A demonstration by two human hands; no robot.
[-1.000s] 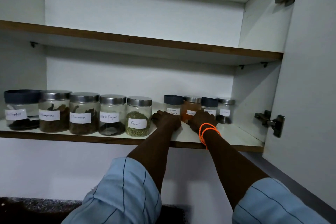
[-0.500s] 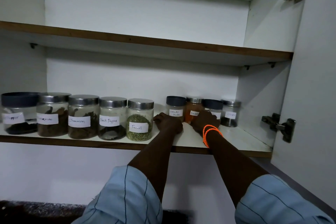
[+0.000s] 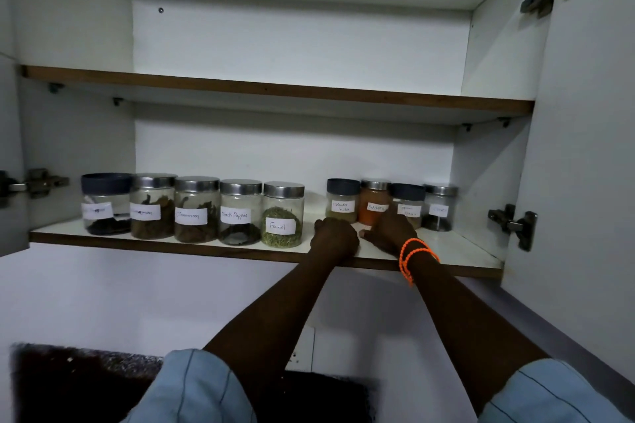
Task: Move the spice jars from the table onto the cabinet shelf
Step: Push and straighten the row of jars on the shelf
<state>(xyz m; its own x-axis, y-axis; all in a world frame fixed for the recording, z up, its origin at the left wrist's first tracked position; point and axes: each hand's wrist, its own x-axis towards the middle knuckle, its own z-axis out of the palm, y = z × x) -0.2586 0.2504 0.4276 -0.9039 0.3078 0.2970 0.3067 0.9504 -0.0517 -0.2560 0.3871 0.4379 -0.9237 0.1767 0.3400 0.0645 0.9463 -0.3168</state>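
Note:
Two groups of labelled spice jars stand on the lower cabinet shelf (image 3: 171, 245). On the left are several large jars, ending with the black pepper jar (image 3: 240, 212) and the fennel jar (image 3: 283, 215). On the right is a row of small jars: coriander powder jar (image 3: 342, 200), orange-red powder jar (image 3: 374, 200), a dark-lidded jar (image 3: 408, 203) and a steel-lidded jar (image 3: 439, 207). My left hand (image 3: 335, 239) rests curled on the shelf in front of the coriander jar, holding nothing. My right hand (image 3: 390, 230), with orange bands at the wrist, lies palm down before the orange-red jar, thumb out.
The upper shelf (image 3: 275, 87) holds nothing. The right cabinet door (image 3: 591, 148) stands open with hinges (image 3: 513, 225) sticking out beside the shelf. A left hinge (image 3: 37, 182) shows at the left wall. A dark countertop (image 3: 79, 381) lies below.
The view has pulled back and shifted, so the cabinet's left wall now shows. Both hands stay on the shelf in front of the small jars, drawn slightly toward its front edge.

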